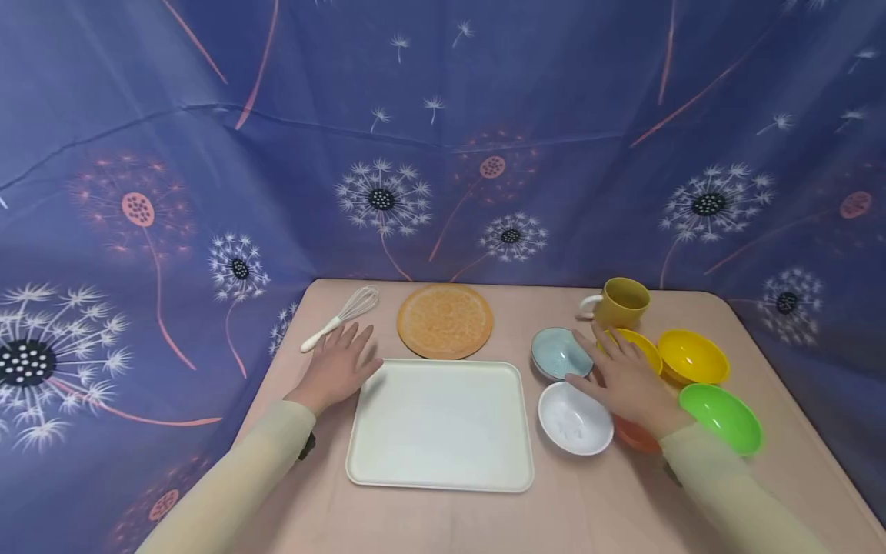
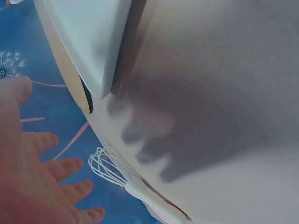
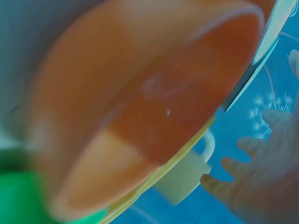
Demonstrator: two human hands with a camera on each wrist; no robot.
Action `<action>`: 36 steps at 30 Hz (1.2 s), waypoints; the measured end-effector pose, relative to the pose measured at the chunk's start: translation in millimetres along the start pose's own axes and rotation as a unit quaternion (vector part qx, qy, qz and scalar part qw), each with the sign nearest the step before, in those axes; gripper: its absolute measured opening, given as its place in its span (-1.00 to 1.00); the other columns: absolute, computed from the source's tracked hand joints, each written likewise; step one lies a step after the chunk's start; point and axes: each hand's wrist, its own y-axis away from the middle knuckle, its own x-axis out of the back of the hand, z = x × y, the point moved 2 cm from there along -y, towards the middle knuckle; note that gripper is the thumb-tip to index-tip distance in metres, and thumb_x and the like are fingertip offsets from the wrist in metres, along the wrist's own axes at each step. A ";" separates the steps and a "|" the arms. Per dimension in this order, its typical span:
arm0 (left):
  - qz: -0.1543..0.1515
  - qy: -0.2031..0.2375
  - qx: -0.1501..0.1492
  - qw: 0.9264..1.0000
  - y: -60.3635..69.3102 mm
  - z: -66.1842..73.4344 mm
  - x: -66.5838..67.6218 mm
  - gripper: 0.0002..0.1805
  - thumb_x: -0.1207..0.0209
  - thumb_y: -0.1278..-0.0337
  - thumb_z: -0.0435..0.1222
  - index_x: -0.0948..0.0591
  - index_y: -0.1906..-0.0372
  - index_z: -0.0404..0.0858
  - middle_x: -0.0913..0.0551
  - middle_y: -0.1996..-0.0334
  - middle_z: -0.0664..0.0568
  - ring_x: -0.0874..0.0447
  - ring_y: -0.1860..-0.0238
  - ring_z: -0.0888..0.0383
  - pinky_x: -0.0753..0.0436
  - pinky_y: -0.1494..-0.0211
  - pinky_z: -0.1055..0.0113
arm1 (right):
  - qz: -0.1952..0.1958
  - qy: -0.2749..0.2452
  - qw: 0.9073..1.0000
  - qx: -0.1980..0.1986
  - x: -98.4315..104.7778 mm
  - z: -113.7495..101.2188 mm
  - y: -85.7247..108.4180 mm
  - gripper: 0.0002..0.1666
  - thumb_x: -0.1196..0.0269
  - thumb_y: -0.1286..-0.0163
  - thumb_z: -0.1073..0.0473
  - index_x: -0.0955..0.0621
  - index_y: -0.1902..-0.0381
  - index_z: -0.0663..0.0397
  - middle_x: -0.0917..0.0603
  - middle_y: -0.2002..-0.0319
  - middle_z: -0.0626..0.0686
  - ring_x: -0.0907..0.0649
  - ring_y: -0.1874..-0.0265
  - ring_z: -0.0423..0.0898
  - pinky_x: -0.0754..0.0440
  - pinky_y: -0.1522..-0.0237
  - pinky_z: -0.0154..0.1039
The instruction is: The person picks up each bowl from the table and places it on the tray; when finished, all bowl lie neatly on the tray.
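My left hand (image 1: 334, 371) hovers with fingers spread above the table, between a white whisk (image 1: 346, 314) and the left side of a white rectangular tray (image 1: 439, 427). Its shadow falls on the tabletop in the left wrist view, and it holds nothing. My right hand (image 1: 626, 381) is held over a group of bowls, fingers extended and apart. Beneath it are an orange bowl (image 3: 196, 74), partly hidden in the head view, and a yellow bowl (image 1: 645, 348). Close to its thumb and fingertips lie a white bowl (image 1: 574, 419) and a light blue bowl (image 1: 556, 354).
A round tan disc (image 1: 445, 321), patterned like a flatbread, lies behind the tray. At the right stand a second yellow bowl (image 1: 692, 358) and a green bowl (image 1: 720, 419). Further back is a mustard mug (image 1: 625, 304) with a white handle. Blue dandelion-print cloth (image 1: 443, 192) hangs behind the table.
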 end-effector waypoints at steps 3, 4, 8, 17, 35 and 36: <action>0.014 0.022 -0.010 1.000 5.8 -5.2 1.7 -0.23 -0.04 -0.56 0.04 -0.24 -0.62 -0.33 -0.27 -0.52 -0.37 -0.13 -0.53 -0.39 -0.08 -0.49 -0.36 | -0.006 -0.001 1.000 -0.025 13.0 9.9 16.1 0.09 -0.18 -0.44 -0.45 -0.14 -0.69 -0.06 0.00 -0.64 0.34 0.00 -0.55 0.49 0.09 -0.43 0.49; 0.018 0.031 -0.010 0.999 8.0 -7.0 2.1 -0.25 -0.07 -0.56 -0.01 -0.25 -0.60 -0.36 -0.31 -0.50 -0.37 -0.19 -0.51 -0.39 -0.12 -0.48 -0.34 | -0.006 -0.001 0.999 -0.035 16.2 14.2 22.2 0.10 -0.19 -0.44 -0.44 -0.13 -0.69 -0.03 0.00 -0.63 0.35 0.00 -0.54 0.49 0.09 -0.43 0.49; 0.020 0.071 0.005 0.997 17.8 -13.7 3.9 -0.29 -0.13 -0.55 -0.10 -0.28 -0.56 -0.42 -0.44 -0.40 -0.37 -0.36 -0.41 -0.37 -0.29 -0.42 -0.30 | -0.003 0.010 0.997 -0.083 23.7 37.3 47.3 0.16 -0.23 -0.42 -0.44 -0.07 -0.70 0.00 -0.01 -0.61 0.40 -0.03 -0.50 0.55 0.05 -0.35 0.59; -0.014 0.149 0.063 0.987 42.2 -16.6 -4.0 -0.39 -0.15 -0.55 -0.16 -0.39 -0.50 -0.38 -0.69 0.12 -0.08 -0.67 0.17 0.04 -0.61 0.01 -0.05 | -0.002 0.013 0.987 -0.161 28.6 107.0 107.7 0.25 -0.20 -0.43 -0.46 0.03 -0.68 0.21 0.00 -0.54 0.55 -0.05 -0.42 0.63 -0.02 -0.17 0.69; -0.038 0.242 0.106 0.964 68.2 -5.4 -27.8 -0.55 -0.22 -0.46 -0.28 -0.59 -0.35 -0.28 -0.51 0.61 0.13 -0.43 0.63 0.22 -0.43 0.54 0.34 | -0.016 -0.033 0.974 -0.222 17.2 141.2 153.9 0.52 -0.35 -0.28 -0.47 0.16 -0.60 0.48 -0.14 -0.32 0.74 -0.18 -0.22 0.71 -0.18 -0.04 0.68; -0.038 0.244 0.106 0.963 68.6 -5.5 -28.7 -0.55 -0.23 -0.45 -0.28 -0.59 -0.36 -0.27 -0.51 0.60 0.14 -0.43 0.63 0.22 -0.43 0.54 0.35 | -0.014 -0.039 0.975 -0.216 17.5 141.3 152.9 0.51 -0.36 -0.28 -0.45 0.15 -0.60 0.49 -0.13 -0.32 0.74 -0.17 -0.23 0.71 -0.15 -0.06 0.68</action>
